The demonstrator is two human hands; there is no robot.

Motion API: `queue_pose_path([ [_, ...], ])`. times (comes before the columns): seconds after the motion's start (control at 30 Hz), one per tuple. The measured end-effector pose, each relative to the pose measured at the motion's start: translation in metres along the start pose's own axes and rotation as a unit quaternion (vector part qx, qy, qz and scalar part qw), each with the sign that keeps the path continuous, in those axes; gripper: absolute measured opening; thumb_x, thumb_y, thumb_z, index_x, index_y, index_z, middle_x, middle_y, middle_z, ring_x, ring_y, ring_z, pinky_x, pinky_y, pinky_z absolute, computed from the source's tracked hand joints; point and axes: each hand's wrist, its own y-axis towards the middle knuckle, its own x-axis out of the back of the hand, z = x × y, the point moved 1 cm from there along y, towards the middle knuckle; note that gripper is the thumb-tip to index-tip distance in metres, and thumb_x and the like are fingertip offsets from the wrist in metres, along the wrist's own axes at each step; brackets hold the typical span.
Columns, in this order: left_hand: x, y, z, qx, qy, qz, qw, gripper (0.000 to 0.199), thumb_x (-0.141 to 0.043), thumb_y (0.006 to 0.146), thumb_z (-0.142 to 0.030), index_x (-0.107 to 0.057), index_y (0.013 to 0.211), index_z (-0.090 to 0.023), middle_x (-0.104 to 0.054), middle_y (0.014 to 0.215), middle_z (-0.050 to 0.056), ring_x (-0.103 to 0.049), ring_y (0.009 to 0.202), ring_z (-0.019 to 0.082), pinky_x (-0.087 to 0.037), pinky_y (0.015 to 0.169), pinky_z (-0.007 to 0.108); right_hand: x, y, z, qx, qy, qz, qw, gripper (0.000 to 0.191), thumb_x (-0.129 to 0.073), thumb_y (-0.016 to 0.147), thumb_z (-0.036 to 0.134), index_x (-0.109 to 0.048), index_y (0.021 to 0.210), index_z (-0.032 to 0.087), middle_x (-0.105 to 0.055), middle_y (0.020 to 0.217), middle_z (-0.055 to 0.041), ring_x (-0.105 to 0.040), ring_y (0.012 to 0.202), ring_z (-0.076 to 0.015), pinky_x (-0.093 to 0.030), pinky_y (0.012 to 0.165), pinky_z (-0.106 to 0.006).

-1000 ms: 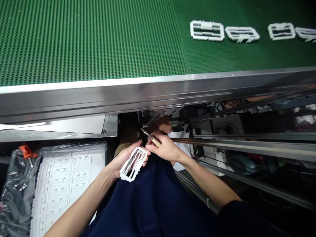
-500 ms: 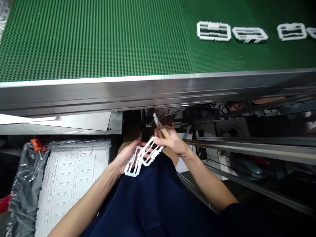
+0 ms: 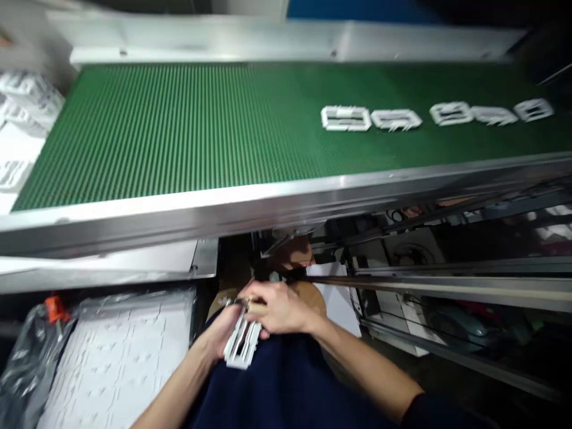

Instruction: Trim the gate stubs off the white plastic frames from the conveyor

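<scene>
Low in front of my dark blue clothing, my left hand (image 3: 222, 332) is closed round white slotted plastic frames (image 3: 241, 356); they overlap, and how many are there cannot be told. My right hand (image 3: 281, 308) lies over their upper end, its fingers wrapped round a small hand tool with pale beige handles, which looks like nippers (image 3: 257, 309). The metal tip points left, across the top of my left hand. The right fingers partly hide the frames' upper end and the tool.
Ahead runs a green ribbed conveyor belt (image 3: 179, 131) with a metal edge rail (image 3: 250, 199). Several similar white frames (image 3: 346, 118) lie on its right half. White parts are stacked at far left. Below left, a plastic-lined box (image 3: 111, 357) holds flat white parts beside an orange-handled tool (image 3: 56, 310).
My right hand has moved left and down onto my left hand. The tool's tip has swung from upward to leftward. The two frames, earlier splayed apart, now overlap. The view has tilted up.
</scene>
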Motion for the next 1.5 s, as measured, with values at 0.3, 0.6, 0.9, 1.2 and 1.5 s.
queue_pose_path([
  [0.3,0.022,0.017,-0.009,-0.100,0.006,-0.024,0.995,0.026,-0.070,0.066,-0.045,-0.062,0.056,-0.022,-0.057,0.049,0.000,-0.055,0.040,0.012,-0.049,0.042,0.019,0.024,-0.001,0.000,-0.046,-0.087,-0.124,0.987,0.028,-0.052,0.080,0.043,-0.054,0.099,0.024,-0.063,0.092,-0.0024,-0.061,0.084,-0.0187,-0.046,0.074,-0.026],
  [0.6,0.044,0.010,-0.007,-0.208,0.057,-0.152,0.965,0.014,-0.067,0.065,-0.021,-0.061,0.076,-0.016,-0.057,0.053,-0.001,-0.050,0.039,0.011,-0.040,0.035,0.020,0.001,0.062,-0.023,-0.015,-0.159,-0.049,0.986,0.041,-0.047,0.083,0.051,-0.053,0.108,0.019,-0.059,0.105,-0.0091,-0.055,0.100,-0.0243,-0.042,0.086,-0.036],
  [0.9,0.132,-0.019,0.036,-0.189,0.128,-0.362,0.904,0.028,-0.060,0.081,-0.021,-0.056,0.108,-0.014,-0.060,0.069,-0.001,-0.049,0.044,0.008,-0.041,0.040,0.020,-0.093,0.188,-0.002,0.213,-0.357,-0.092,0.905,0.047,-0.045,0.086,0.050,-0.052,0.112,0.011,-0.056,0.107,-0.0159,-0.049,0.100,-0.0270,-0.035,0.085,-0.038],
  [1.2,0.262,-0.050,0.172,0.026,0.164,-0.646,0.745,0.039,-0.052,0.087,-0.032,-0.046,0.123,-0.016,-0.050,0.120,0.012,-0.052,0.104,0.026,-0.043,0.087,0.048,-0.133,0.242,-0.007,0.239,-0.365,-0.116,0.892,0.053,-0.045,0.087,0.046,-0.045,0.126,0.010,-0.049,0.117,-0.0208,-0.041,0.110,-0.0314,-0.031,0.089,-0.044],
  [1.5,0.288,-0.016,0.189,0.019,0.237,-0.664,0.709,0.041,-0.053,0.086,-0.037,-0.046,0.118,-0.014,-0.049,0.119,0.012,-0.053,0.099,0.025,-0.045,0.082,0.045,-0.158,0.195,0.015,0.345,-0.263,-0.102,0.895,0.029,-0.045,0.089,0.027,-0.055,0.113,0.015,-0.049,0.125,-0.0144,-0.042,0.118,-0.0255,-0.032,0.098,-0.042],
])
